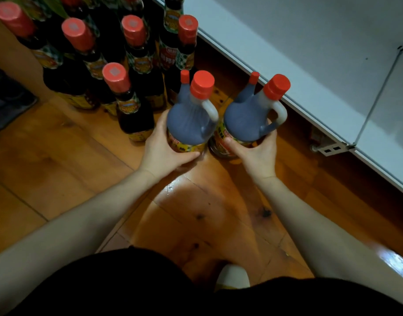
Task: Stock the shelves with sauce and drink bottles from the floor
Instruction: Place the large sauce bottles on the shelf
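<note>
Two handled sauce jugs with red caps stand side by side over the wooden floor. My left hand (pixel 166 148) grips the left jug (pixel 188 119) around its labelled lower body. My right hand (pixel 255 149) grips the right jug (pixel 246 119) the same way. Behind each jug a second smaller red cap shows, so more jugs stand hidden behind them. To the left, several dark glass sauce bottles (pixel 132 103) with red caps stand grouped on the floor. A white shelf (pixel 310 65) runs along the right, bare where I can see it.
The shelf's front edge (pixel 294 99) runs diagonally just right of the jugs, with a wire divider (pixel 376 96) and a metal bracket (pixel 332 149) on it. A dark object (pixel 6 99) lies at the far left. The wooden floor (pixel 196 213) lies in front of me.
</note>
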`<state>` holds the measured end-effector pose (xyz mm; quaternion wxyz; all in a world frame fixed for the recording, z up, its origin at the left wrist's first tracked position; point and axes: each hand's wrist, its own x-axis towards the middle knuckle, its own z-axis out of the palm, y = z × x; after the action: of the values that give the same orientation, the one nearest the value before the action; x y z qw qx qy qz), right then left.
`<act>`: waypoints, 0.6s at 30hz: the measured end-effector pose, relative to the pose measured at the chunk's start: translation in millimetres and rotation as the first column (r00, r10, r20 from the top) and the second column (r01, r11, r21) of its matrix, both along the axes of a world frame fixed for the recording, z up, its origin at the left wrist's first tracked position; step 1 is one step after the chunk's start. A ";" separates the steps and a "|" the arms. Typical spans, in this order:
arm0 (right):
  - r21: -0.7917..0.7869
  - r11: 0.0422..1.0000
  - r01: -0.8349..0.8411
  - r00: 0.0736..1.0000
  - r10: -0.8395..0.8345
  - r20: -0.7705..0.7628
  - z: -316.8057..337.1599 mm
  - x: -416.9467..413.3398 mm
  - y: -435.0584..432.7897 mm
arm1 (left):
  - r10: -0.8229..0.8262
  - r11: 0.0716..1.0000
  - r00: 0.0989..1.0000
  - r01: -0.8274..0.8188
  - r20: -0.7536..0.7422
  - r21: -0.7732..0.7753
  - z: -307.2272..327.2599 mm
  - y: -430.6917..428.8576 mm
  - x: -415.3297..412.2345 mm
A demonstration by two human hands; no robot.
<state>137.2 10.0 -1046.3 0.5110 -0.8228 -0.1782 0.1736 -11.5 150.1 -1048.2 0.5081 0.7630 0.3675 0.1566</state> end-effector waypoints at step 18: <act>-0.127 0.984 -0.129 0.991 0.126 -0.035 373.7 -58.5 -27.7 | 0.204 0.970 0.976 -0.192 0.077 -0.148 366.3 -8.2 -55.8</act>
<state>78.6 -17.7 -672.6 0.4471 -0.8386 -0.2120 0.2280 -67.3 141.9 -681.9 0.5583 0.6772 0.4283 0.2152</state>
